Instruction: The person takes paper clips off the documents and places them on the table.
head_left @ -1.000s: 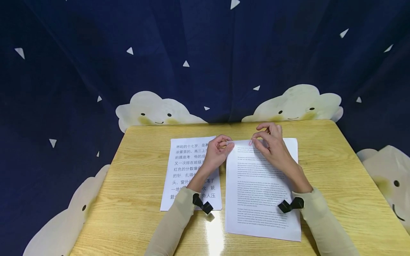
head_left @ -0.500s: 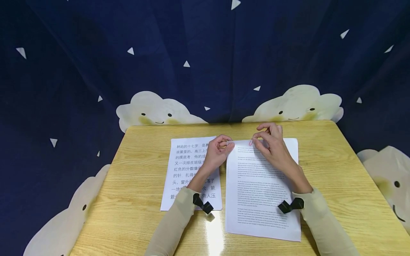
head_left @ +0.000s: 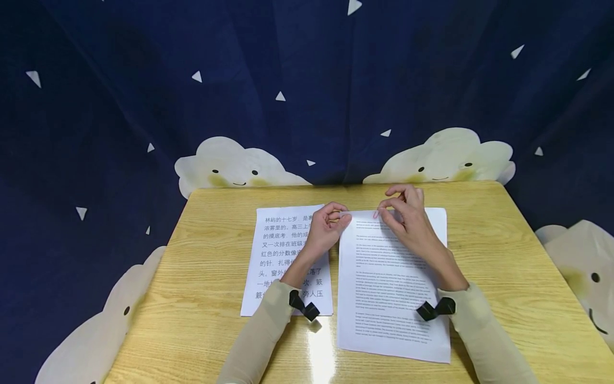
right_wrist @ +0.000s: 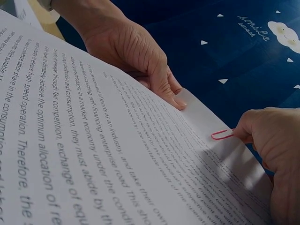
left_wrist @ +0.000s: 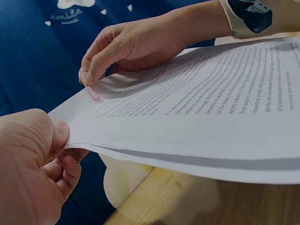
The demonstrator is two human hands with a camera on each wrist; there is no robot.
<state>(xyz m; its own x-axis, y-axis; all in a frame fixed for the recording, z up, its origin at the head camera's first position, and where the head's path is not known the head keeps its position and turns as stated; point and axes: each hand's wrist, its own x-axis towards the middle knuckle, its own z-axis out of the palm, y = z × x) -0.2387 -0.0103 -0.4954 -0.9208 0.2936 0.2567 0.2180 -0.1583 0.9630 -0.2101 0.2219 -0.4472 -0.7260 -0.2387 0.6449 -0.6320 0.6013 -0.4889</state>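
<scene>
Several printed sheets point(head_left: 393, 298) lie together, their far edge raised off the table. My left hand point(head_left: 327, 229) pinches their upper left corner between thumb and fingers. At the top edge, a pink paper clip point(right_wrist: 222, 135) sits over the paper, its loop showing on the printed side. My right hand point(head_left: 408, 218) pinches the outer end of that clip with thumb and index finger. From the left wrist view, the clip's loop points down the page, right of my left thumb. Fingertips of the right hand hide the clip's outer end.
A second stack of paper point(head_left: 283, 261) with large Chinese print lies on the wooden table point(head_left: 201, 266), partly under my left forearm. Behind the table's far edge hangs a dark blue curtain point(head_left: 307, 80) with clouds and white triangles.
</scene>
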